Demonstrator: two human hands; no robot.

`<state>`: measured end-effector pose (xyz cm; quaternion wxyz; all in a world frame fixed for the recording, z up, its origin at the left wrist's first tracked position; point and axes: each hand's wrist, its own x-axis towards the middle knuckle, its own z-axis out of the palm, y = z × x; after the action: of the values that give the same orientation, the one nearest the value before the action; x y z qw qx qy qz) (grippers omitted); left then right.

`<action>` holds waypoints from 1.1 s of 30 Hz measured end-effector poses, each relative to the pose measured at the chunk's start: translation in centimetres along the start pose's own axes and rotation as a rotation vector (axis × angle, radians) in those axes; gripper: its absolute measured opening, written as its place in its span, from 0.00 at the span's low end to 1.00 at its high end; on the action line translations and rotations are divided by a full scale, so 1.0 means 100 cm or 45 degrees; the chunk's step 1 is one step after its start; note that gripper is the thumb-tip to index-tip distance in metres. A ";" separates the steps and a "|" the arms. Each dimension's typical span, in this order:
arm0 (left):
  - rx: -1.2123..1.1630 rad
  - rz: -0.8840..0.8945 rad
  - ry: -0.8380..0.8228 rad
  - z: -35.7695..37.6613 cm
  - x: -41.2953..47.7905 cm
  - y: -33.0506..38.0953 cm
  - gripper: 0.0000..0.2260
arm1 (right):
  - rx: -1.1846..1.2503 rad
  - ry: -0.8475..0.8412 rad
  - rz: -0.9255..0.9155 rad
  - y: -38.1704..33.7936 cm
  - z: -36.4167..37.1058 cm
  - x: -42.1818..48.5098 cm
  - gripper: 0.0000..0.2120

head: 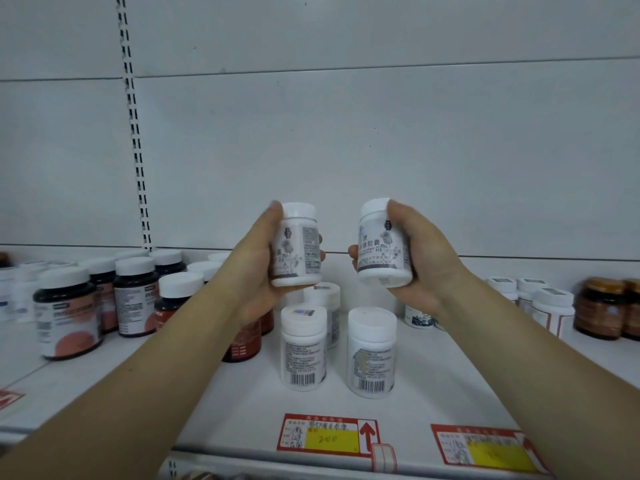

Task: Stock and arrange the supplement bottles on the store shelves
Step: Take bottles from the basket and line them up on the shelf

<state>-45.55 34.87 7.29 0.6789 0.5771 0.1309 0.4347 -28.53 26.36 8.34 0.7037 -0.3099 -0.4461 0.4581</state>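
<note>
Both arms (156, 358) (519, 341) outstretched; left hand (256, 271), right hand (426, 258) around white bottles (294, 251) (381, 251)

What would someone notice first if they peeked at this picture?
Two hands are held up in the middle: the left hand grips one white bottle and the right hand grips another white bottle, above the white shelf. Just below them, two matching bottles stand side by side at the front. Dark bottles with white caps crowd the shelf's left side.
</note>
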 end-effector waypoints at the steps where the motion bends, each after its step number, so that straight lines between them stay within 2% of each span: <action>1: 0.111 0.094 -0.021 -0.001 0.000 -0.001 0.17 | -0.129 0.002 -0.092 0.003 -0.002 0.001 0.19; 4: 0.492 0.374 -0.049 -0.010 0.001 -0.004 0.22 | -0.749 0.043 -0.439 0.006 -0.008 -0.001 0.32; 7: 0.539 0.461 -0.044 -0.015 -0.001 -0.001 0.27 | -1.013 -0.040 -0.541 0.003 -0.011 -0.008 0.37; 9: 0.503 0.415 0.029 -0.013 -0.002 0.002 0.25 | -1.040 0.000 -0.500 0.003 -0.008 -0.009 0.31; 10: 0.450 0.311 0.073 -0.011 -0.002 0.004 0.20 | -1.029 0.073 -0.452 0.003 -0.006 -0.007 0.27; 12: 0.263 0.018 0.136 -0.006 -0.001 0.009 0.12 | -0.888 0.242 -0.273 -0.001 0.000 -0.004 0.11; 13: 0.189 -0.103 0.171 -0.005 0.001 0.009 0.13 | -0.786 0.283 -0.158 -0.003 0.004 -0.003 0.04; 16: 0.045 -0.267 0.242 -0.002 0.006 0.010 0.20 | -0.657 0.249 0.053 -0.004 0.004 0.002 0.12; 19: 0.143 -0.142 0.262 -0.002 0.015 0.011 0.15 | -0.633 0.300 0.018 0.000 0.000 0.010 0.06; 20: 0.299 -0.057 0.283 -0.003 0.020 0.013 0.11 | -0.704 0.351 -0.043 0.002 -0.005 0.015 0.03; 23: 0.775 0.127 0.318 -0.003 0.033 0.015 0.05 | -1.047 0.434 -0.150 0.005 -0.020 0.027 0.11; 26: 0.890 0.101 0.258 -0.001 0.048 0.013 0.13 | -1.291 0.374 -0.091 0.010 -0.032 0.032 0.18; 29: 1.001 0.014 0.191 -0.001 0.063 0.006 0.20 | -1.434 0.342 -0.014 0.016 -0.042 0.037 0.20; 33: 1.067 -0.083 0.129 -0.001 0.078 -0.002 0.19 | -1.637 0.313 0.034 0.024 -0.054 0.044 0.22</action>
<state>-40.95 40.72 9.65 0.3917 0.7766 0.3477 0.3501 -23.75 31.24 5.60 0.4183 -0.7244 -0.5435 0.0700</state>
